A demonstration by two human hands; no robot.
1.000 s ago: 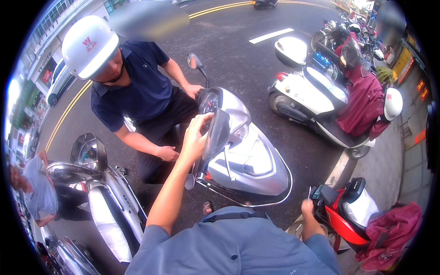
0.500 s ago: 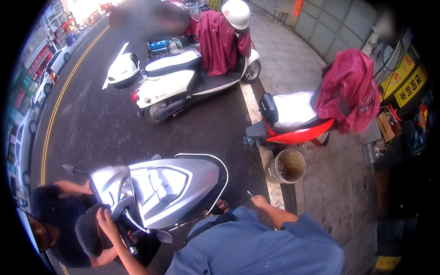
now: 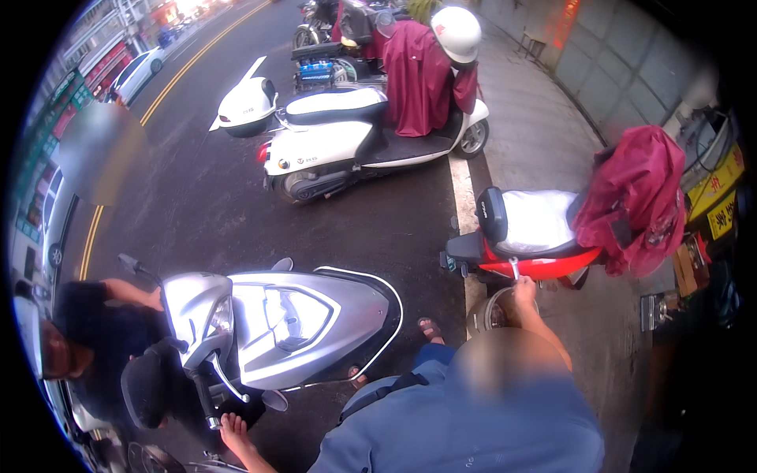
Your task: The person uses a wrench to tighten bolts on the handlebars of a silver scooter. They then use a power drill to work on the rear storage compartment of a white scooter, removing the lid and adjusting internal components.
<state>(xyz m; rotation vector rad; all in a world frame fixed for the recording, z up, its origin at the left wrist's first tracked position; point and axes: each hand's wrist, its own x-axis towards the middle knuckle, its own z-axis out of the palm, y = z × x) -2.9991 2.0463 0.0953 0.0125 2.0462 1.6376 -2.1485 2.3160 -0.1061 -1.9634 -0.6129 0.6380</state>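
My left hand [image 3: 235,430] is beside the handlebar's lower end [image 3: 213,420] of a silver scooter [image 3: 351,307], its fingers slightly bent and apart. A black mirror [image 3: 142,386] sticks out from that handlebar above it. My right hand [image 3: 523,293] grips a slim metal tool, apparently a wrench [image 3: 514,266], over a bucket [image 3: 487,317] and in front of a red scooter [image 3: 544,266] with a white seat cover. A person in a dark shirt [image 3: 91,339] is at the silver scooter's far side, with a hand [image 3: 148,298] at the other handlebar.
A white scooter [image 3: 315,146] with a maroon raincoat [image 3: 414,75] and white helmet [image 3: 457,31] stands farther up. Pavement [image 3: 520,134] runs along the right, with signs [image 3: 721,217] and boxes [image 3: 686,268]. A car [image 3: 136,75] is on the road [image 3: 197,205].
The view has swung right, toward the parked scooters. My left hand has left the mirror and moved down to the handlebar's end. My right hand has risen with the tool, over the bucket.
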